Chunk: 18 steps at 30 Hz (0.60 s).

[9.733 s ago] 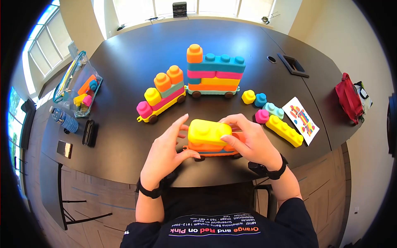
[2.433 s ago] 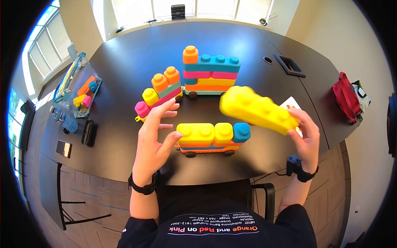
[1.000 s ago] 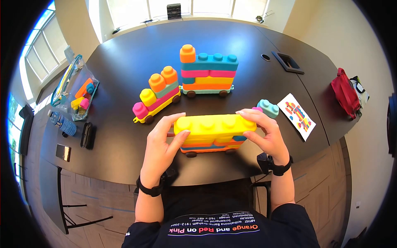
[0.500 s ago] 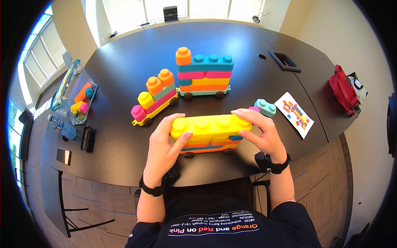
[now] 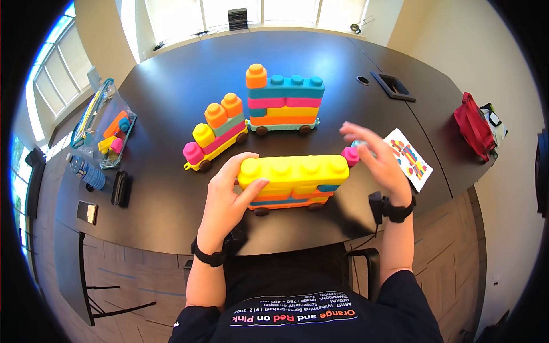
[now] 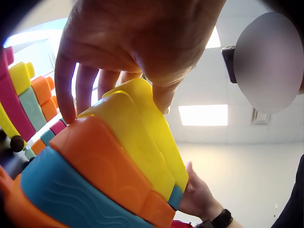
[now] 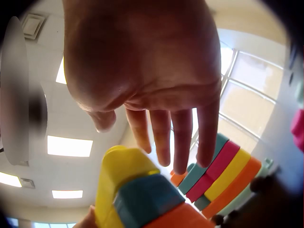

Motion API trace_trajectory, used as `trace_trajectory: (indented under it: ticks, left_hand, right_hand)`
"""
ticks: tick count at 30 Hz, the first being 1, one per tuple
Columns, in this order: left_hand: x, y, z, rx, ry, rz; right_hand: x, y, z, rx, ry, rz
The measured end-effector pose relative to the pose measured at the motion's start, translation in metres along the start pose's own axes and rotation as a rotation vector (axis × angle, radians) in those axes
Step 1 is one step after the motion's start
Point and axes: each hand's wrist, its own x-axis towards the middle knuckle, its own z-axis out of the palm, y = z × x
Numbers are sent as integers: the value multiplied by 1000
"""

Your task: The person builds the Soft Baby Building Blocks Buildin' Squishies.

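Observation:
A long yellow building block (image 5: 294,174) lies across the top of a wheeled toy wagon with an orange base (image 5: 289,204). My left hand (image 5: 226,197) grips the block's left end, thumb in front and fingers behind. Beneath it, the left wrist view shows a shorter yellow block (image 6: 128,137), orange blocks and a wavy blue block (image 6: 71,190). At the wagon's right end a blue block (image 7: 147,199) shows in the right wrist view. My right hand (image 5: 386,168), fingers extended and holding nothing, is over a teal block (image 5: 357,143), mostly hidden, beside a pink block (image 5: 350,156).
Behind stand a tall block wagon (image 5: 286,106) and a stepped yellow-based wagon (image 5: 214,143). A printed card (image 5: 414,163) lies right, with a red bag (image 5: 474,128) beyond. On the left are a clear zip bag (image 5: 108,128), water bottle (image 5: 87,171), black case (image 5: 119,188) and phone (image 5: 87,211).
Small yellow and blue blocks went from table to wagon. The right hand brought the long yellow block over; both hands set it on top. Now the right hand has released it and moved right.

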Motion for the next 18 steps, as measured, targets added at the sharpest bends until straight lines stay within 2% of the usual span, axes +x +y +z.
trace_trajectory:
  ticks: [2,3,5,6,8,13,16,18]
  left_hand:
    - [0,-1,0,-2,4,4]
    - [0,-2,0,-3,3,7]
    - [0,-2,0,6,3,15]
    - [0,-2,0,16,6,21]
    - [-1,-2,-1,33,12,50]
    - [-1,0,-1,20,11,50]
    - [-1,-3,1,48,25,89]
    - [-2,0,0,33,26,69]
  right_hand:
    - [12,30,-17,-626,161,-83]
    - [12,47,-26,-627,160,-83]
    - [10,74,-41,-933,34,186]
    - [9,85,-45,-933,34,180]
    - [8,99,-50,-911,-206,502]
    - [8,103,-51,-807,-167,414]
    - [13,88,-41,-780,182,94]
    - [24,54,-29,-763,235,57]
